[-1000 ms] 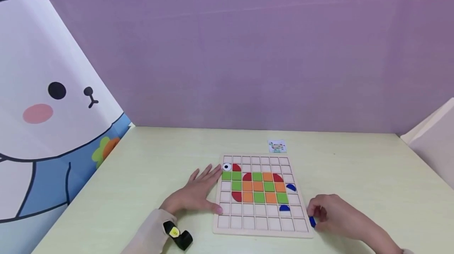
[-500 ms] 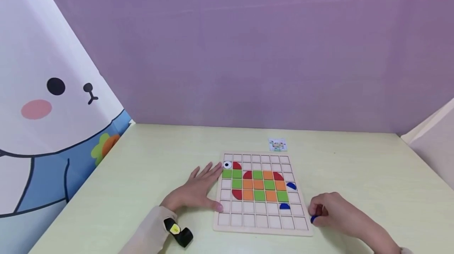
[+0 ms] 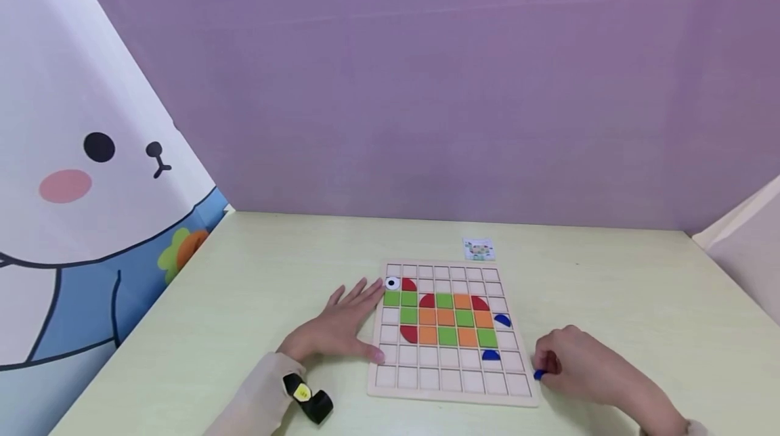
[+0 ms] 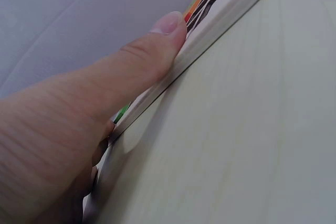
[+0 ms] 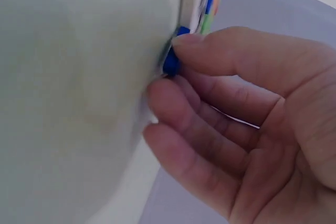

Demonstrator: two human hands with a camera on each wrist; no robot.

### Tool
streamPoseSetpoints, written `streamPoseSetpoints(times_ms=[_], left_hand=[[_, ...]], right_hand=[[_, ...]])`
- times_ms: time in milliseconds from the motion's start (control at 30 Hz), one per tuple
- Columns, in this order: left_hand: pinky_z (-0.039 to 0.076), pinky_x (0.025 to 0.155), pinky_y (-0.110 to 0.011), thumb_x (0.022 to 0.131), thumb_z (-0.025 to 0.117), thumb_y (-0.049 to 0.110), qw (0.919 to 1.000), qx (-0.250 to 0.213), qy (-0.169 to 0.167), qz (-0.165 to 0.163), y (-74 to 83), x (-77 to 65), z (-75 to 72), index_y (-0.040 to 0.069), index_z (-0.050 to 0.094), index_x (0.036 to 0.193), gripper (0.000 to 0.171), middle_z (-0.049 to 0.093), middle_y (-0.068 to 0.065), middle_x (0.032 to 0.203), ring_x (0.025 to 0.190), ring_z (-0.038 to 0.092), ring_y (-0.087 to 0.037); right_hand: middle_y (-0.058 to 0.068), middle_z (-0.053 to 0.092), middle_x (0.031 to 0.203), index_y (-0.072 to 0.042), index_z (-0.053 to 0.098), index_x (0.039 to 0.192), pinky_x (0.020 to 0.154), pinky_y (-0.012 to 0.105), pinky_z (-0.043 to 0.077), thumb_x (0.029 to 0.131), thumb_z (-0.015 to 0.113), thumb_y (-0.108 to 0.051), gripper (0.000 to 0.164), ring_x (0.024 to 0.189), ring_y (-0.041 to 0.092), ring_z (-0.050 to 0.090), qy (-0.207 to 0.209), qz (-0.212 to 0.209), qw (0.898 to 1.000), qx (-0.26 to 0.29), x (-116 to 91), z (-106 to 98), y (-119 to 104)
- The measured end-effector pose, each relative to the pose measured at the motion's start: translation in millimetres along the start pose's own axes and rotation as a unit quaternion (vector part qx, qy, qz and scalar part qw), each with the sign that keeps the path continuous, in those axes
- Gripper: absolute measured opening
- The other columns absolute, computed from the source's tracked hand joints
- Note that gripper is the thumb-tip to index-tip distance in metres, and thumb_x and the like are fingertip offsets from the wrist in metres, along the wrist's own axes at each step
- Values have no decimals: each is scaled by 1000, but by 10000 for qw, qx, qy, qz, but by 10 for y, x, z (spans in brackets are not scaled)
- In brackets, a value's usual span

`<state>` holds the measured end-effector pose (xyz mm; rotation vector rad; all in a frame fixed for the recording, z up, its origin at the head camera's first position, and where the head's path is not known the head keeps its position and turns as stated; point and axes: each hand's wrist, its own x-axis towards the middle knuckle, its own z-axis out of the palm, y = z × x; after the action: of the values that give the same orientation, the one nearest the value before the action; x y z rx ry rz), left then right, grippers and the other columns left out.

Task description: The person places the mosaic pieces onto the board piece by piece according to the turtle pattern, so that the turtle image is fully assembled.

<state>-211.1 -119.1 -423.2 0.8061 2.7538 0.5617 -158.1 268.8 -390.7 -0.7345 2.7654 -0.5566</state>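
A wooden grid board (image 3: 451, 379) lies on the table. Its cells carry green, orange and red pieces, a round eye piece (image 3: 393, 283) at the upper left, and two blue half-round pieces (image 3: 491, 355) on the right side. My left hand (image 3: 334, 332) rests with spread fingers along the board's left edge; its thumb (image 4: 157, 40) lies over the rim. Beside the lower right edge, my right hand (image 3: 579, 367) pinches a small blue piece (image 5: 172, 59) between thumb and fingers, close to the table. Fingers hide most of that piece in the head view.
A small printed card (image 3: 479, 249) lies behind the board on the table (image 3: 292, 253). A black strap with a yellow label (image 3: 302, 393) is round the left wrist. A purple partition (image 3: 426, 97) rises at the table's back.
My right hand's fingers have drawn in over the blue piece, so less of it shows. The left hand stays on the board, and the pieces on it have not moved.
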Motion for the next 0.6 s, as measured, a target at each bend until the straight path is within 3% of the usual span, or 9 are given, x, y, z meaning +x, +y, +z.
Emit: streamPoseSetpoints(times_ms=[300, 600], left_hand=[[-2, 117, -57, 72, 66, 68, 10000, 20, -40, -13, -4, 19, 13, 17, 12, 154, 111, 6, 2, 162, 149, -2, -27], [-2, 117, -57, 72, 67, 68, 10000, 24, -46, -49, 20, 1, -9, 17, 12, 154, 111, 6, 2, 162, 149, -2, -27]], right_hand=[[-16, 52, 63, -23, 67, 72, 54, 18, 37, 74, 77, -11, 16, 61, 1, 42, 43, -265, 9996, -31, 130, -127, -147], [-16, 54, 65, -22, 67, 73, 55, 18, 39, 76, 76, -12, 13, 61, 1, 44, 56, -679, 9974, 244, 422, -41, -377]])
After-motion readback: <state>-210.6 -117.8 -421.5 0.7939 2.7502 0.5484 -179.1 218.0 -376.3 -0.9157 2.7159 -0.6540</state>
